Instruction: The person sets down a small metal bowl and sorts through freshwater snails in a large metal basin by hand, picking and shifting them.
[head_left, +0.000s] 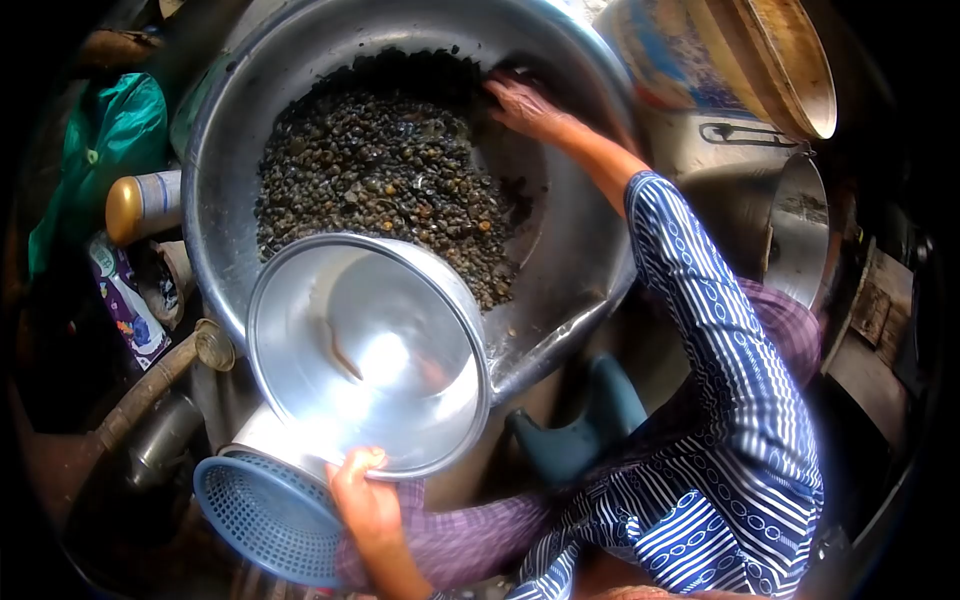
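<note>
A wide metal basin [585, 215] holds a heap of small dark shellfish [375, 170], too small to tell whether they are clams or snails. My right hand [527, 108] reaches into it at the far right of the heap, fingers stretched toward the dark edge; their tips are partly in shadow. In front, a shiny metal pot [415, 300] is tilted with its mouth facing up, overlapping the basin's near rim. My left hand [362, 495] grips the pot's near rim. A brown streak marks its inside, which otherwise holds nothing visible.
A blue plastic colander [265, 525] lies below the pot. A blue-green plastic stool [570, 425] stands beside my leg. To the right are a large bucket [690, 50] and a metal pot [795, 225]. On the left are a gold-lidded can [145, 207] and a green bag [125, 120].
</note>
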